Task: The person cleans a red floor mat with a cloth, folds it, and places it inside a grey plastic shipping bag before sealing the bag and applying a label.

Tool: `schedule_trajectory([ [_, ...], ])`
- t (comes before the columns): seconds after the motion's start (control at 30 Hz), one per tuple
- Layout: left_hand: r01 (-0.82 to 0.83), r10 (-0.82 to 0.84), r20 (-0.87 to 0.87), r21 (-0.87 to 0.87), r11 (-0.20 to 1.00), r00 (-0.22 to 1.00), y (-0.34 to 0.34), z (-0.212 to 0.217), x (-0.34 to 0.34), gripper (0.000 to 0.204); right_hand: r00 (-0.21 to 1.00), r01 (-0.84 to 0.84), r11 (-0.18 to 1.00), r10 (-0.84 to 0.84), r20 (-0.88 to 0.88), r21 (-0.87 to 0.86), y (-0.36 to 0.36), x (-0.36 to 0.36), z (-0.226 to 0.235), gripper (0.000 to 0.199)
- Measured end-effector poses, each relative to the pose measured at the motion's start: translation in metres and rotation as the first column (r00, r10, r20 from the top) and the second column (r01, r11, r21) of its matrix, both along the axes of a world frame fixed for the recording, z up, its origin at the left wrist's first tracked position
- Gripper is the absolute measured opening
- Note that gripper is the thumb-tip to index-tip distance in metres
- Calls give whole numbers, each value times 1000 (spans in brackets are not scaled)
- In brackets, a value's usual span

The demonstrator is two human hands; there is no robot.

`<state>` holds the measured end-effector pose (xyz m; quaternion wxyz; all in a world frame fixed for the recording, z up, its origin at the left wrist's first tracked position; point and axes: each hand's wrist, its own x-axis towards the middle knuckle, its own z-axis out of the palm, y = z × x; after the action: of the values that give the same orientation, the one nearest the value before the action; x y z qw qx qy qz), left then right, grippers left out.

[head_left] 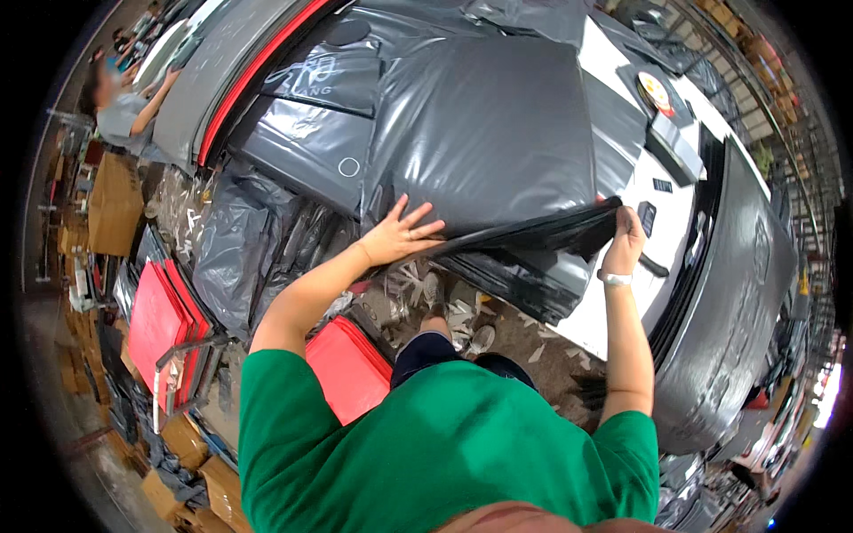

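A large, smooth black plastic bag (pixel 484 133) lies before me, pulled over something flat and square whose contents are hidden. My left hand (pixel 400 234) rests on the bag's near left corner, its fingers spread. At the near right corner, the bag's loose folded edge is pinched in the closed fingers of my right hand (pixel 629 233) and drawn up off the surface. Under that lifted edge more layers of black plastic (pixel 533 275) show. To the left of the bag lies a flat black wrapped package (pixel 306 147) with pale printing.
Beside the bag is a white board (pixel 635 186) with a round-labelled roll (pixel 655 91) on it. A curved dark stack (pixel 733 293) rises at the right. Red sheets (pixel 351 364) lie near my legs, crumpled black plastic (pixel 235 244) at the left. Another person (pixel 129 115) works far left.
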<state>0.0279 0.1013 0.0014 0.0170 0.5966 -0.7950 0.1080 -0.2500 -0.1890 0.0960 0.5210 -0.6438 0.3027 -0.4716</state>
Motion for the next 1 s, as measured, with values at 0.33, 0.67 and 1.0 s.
schedule_trajectory([
  [0.33, -140, 179, -156, 233, 962, 971, 98, 39, 32, 69, 974, 226, 952, -224, -34, 206, -42, -12, -39, 31],
  [0.67, -738, 119, -987, 163, 655, -112, 116, 60, 38, 45, 862, 479, 873, -447, -239, 95, -84, -12, -60, 36],
  [1.0, -218, 190, -298, -62, 974, 935, 61, 26, -4, 48, 913, 404, 854, -401, -81, 328, -71, -2, -43, 39],
])
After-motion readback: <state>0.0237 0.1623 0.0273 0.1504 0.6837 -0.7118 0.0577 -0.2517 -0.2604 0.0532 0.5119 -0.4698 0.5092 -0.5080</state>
